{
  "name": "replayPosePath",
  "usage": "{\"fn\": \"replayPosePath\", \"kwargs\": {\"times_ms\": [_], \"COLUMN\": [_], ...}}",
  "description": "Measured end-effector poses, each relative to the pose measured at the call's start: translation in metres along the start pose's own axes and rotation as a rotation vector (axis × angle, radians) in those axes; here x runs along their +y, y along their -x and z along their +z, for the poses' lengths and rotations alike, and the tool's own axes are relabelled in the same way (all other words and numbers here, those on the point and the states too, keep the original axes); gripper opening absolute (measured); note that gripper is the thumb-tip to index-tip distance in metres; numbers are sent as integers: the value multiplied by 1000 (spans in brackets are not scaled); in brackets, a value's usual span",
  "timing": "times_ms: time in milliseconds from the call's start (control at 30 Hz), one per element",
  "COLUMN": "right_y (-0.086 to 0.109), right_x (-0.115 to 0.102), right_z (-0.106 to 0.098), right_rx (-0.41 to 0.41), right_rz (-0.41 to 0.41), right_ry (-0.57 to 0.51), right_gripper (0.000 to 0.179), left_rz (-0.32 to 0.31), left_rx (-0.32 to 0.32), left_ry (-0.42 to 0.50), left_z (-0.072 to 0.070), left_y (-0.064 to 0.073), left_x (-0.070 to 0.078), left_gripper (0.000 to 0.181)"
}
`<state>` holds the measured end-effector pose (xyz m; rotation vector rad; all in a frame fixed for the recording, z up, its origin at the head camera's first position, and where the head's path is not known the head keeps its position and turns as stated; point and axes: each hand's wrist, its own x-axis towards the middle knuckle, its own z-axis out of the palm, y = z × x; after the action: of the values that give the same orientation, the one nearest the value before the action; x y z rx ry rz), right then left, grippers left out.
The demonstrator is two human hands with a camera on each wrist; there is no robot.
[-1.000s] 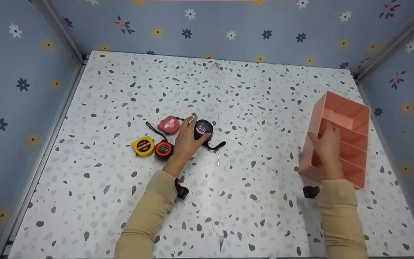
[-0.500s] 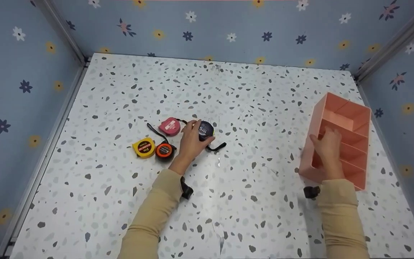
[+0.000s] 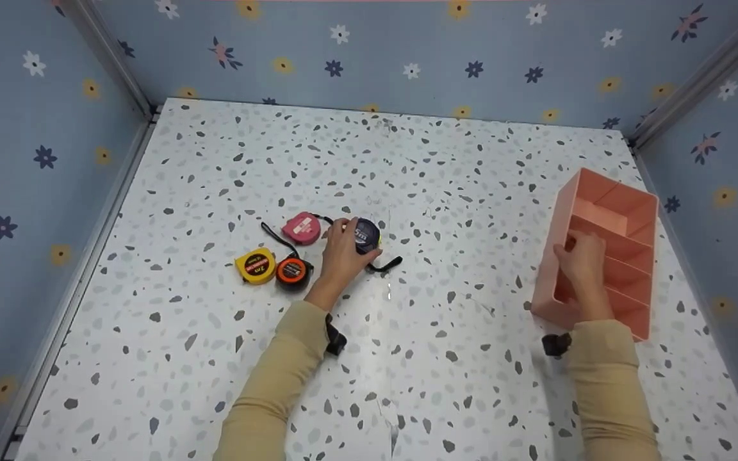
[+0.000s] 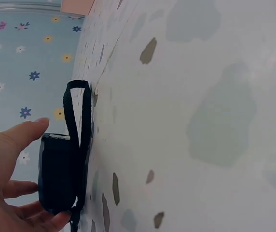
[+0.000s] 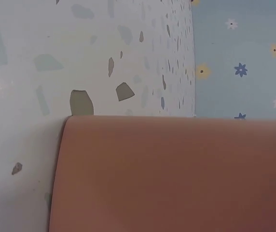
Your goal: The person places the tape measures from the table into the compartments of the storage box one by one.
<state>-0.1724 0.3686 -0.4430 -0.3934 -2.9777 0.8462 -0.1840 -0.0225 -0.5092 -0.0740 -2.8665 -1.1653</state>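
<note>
My left hand grips a dark blue round tape measure marked 5m, with the thumb on one side and fingers on the other. In the left wrist view the same hand pinches the tape measure's dark case, close to the tabletop, its black wrist strap looping along the surface. At the right, my right hand holds the long side wall of a pink divided box. Its thumb lies over the rim and its fingers are bent inside, tips hidden. The right wrist view shows the box's outer wall.
Left of my left hand lie a pink tape measure, a yellow tape measure and an orange-and-black tape measure, close together. A speckled white table spreads beneath. Flowered blue panels enclose its back and sides.
My left hand has shifted slightly right, and the 5m label has turned a little. The fingers of my right hand have drawn back and bent more inside the box. The head view has tilted slightly.
</note>
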Motion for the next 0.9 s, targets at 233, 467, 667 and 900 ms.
{"fn": "replayPosePath", "kwargs": {"times_ms": [233, 467, 667, 900], "right_y": [1, 2, 5, 9], "right_x": [2, 0, -2, -2], "right_z": [1, 0, 2, 6], "right_rx": [-2, -34, -60, -39], "right_rz": [-28, -43, -40, -96], "right_ry": [10, -10, -43, -41], "right_gripper": [32, 37, 40, 39], "left_rz": [-33, -12, -7, -1], "left_rx": [-15, -4, -5, -1], "left_ry": [13, 7, -2, -13], "left_z": [1, 1, 1, 1], "left_y": [-1, -1, -1, 1], "left_x": [0, 1, 1, 2], "left_gripper": [74, 73, 73, 73]}}
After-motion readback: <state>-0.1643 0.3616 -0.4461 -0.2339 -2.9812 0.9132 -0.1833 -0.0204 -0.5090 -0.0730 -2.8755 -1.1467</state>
